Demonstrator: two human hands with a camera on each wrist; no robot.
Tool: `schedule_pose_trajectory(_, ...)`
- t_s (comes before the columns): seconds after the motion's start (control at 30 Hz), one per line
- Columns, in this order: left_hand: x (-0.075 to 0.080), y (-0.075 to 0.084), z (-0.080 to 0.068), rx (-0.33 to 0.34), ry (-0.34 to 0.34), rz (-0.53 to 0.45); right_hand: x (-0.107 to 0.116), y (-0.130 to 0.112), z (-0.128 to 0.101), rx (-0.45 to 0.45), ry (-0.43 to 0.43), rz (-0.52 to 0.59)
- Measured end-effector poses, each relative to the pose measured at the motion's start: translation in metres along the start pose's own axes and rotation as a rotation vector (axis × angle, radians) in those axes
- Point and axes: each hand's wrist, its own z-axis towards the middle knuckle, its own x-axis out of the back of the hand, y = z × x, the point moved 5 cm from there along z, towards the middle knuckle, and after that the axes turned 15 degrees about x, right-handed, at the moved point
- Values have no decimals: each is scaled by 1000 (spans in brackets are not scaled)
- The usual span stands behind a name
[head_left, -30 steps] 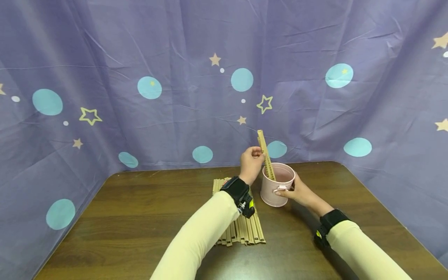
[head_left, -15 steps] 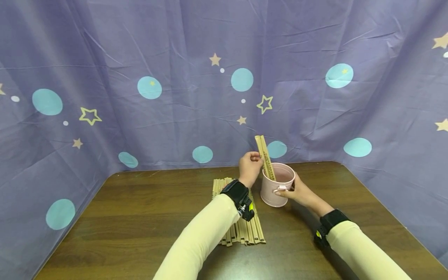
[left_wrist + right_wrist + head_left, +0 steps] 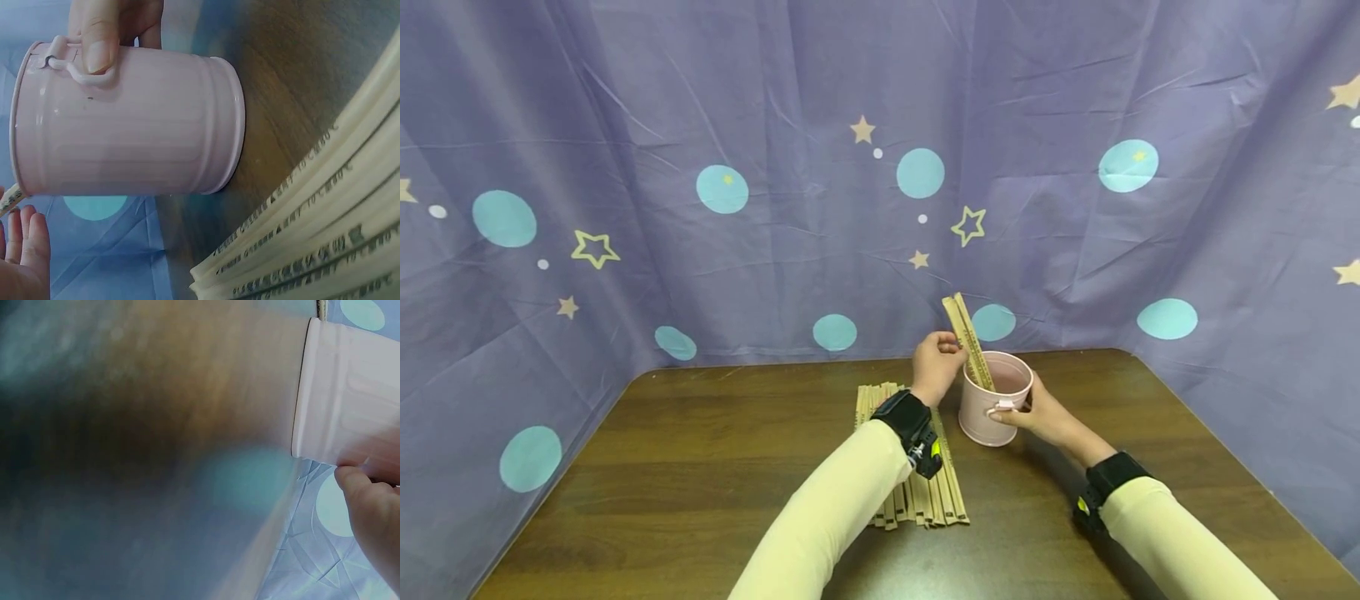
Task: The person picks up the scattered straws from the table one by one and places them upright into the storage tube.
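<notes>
1. Paper-wrapped tan sticks [image 3: 967,340], two of them, stand tilted in the small pink ribbed metal bucket [image 3: 995,407], their upper ends leaning to the left above its rim and their lower ends inside it.
2. The left hand [image 3: 936,363] is beside the bucket's left rim with its fingers curled round the sticks near their middle; its grip is closed on them.
3. The right hand [image 3: 1037,414] holds the bucket from the right and front. In the left wrist view its thumb [image 3: 100,39] presses on the little pink handle loop [image 3: 70,61] near the rim, and the other fingers wrap the far wall.
4. The bucket stands upright on the dark brown wooden counter [image 3: 700,467], near the counter's far edge and a little right of centre.
5. A flat row of many more tan paper-wrapped sticks [image 3: 925,496] lies on the counter just left of the bucket, partly under the left forearm; the left wrist view shows printed lettering on their wrappers [image 3: 325,250].
6. Both forearms wear pale yellow sleeves [image 3: 827,517] and black wrist straps [image 3: 913,421].
7. A purple cloth with teal dots and yellow stars [image 3: 722,187] hangs behind and round the sides of the counter.
8. The right wrist view is mostly blurred; it shows only the bucket's wall [image 3: 344,400] and part of the hand.
</notes>
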Motion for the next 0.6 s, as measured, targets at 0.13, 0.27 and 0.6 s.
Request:
schedule_pose_trajectory(0.13, 12, 8, 1, -25, -33, 29, -1, 0, 0, 3, 9, 21)
schedule_pose_trajectory(0.27, 31, 21, 3, -50, -59, 89, 0, -1, 1, 22, 15, 44)
schedule_pose_trajectory(0.6, 72, 34, 12, 26, -195, 324, 0, 1, 1, 81, 8, 42)
